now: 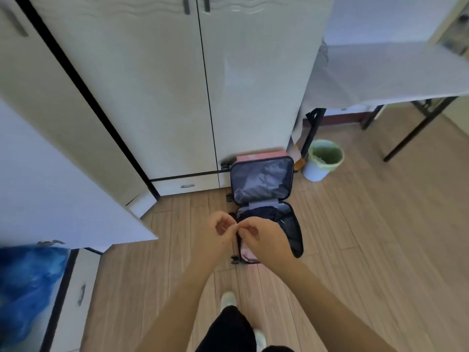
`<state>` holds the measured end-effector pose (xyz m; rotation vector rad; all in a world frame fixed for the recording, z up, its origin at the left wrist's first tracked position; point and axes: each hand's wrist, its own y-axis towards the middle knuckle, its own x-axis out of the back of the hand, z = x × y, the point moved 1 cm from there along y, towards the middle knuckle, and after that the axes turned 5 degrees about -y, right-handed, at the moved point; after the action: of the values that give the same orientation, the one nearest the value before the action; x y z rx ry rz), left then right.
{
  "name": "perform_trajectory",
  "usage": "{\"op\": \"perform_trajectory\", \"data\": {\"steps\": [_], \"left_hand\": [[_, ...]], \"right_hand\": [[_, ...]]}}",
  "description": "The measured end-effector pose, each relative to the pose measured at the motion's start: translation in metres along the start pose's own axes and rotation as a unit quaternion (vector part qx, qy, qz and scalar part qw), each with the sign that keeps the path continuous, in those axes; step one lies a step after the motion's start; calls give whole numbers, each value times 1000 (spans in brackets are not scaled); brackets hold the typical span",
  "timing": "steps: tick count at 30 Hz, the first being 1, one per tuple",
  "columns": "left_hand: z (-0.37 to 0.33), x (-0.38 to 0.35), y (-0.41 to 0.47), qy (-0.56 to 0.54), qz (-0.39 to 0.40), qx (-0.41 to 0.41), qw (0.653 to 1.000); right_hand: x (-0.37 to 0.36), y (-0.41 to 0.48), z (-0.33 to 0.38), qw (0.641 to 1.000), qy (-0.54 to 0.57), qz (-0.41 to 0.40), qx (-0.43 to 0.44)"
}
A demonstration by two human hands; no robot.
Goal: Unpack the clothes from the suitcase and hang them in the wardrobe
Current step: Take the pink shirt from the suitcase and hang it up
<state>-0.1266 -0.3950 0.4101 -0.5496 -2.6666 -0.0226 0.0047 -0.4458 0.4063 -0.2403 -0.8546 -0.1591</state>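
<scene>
A small pink suitcase (pixel 264 181) lies open on the wooden floor, its lid leaning against the white wardrobe (pixel 157 85). Dark clothes (pixel 258 214) fill the lower half. My left hand (pixel 220 228) and my right hand (pixel 261 235) are raised in front of me above the suitcase, fingers curled and fingertips meeting. Whether they pinch something small between them is too blurred to tell. The two middle wardrobe doors are closed, while one door (pixel 63 199) at the left stands open toward me.
A green-lined bin (pixel 322 161) stands right of the suitcase under a cloth-covered table (pixel 393 72) with black legs. Blue fabric (pixel 25 288) shows at the lower left beside a drawer front. My feet and dark trousers are at the bottom.
</scene>
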Motion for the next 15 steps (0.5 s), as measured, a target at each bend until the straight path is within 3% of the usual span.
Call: {"op": "perform_trajectory", "data": {"steps": [9, 15], "left_hand": [[48, -67, 74, 34, 110, 38, 993], [96, -111, 124, 34, 118, 88, 989]], "right_hand": [[-13, 53, -89, 995, 9, -9, -101], [-43, 90, -149, 988, 10, 17, -155]]}}
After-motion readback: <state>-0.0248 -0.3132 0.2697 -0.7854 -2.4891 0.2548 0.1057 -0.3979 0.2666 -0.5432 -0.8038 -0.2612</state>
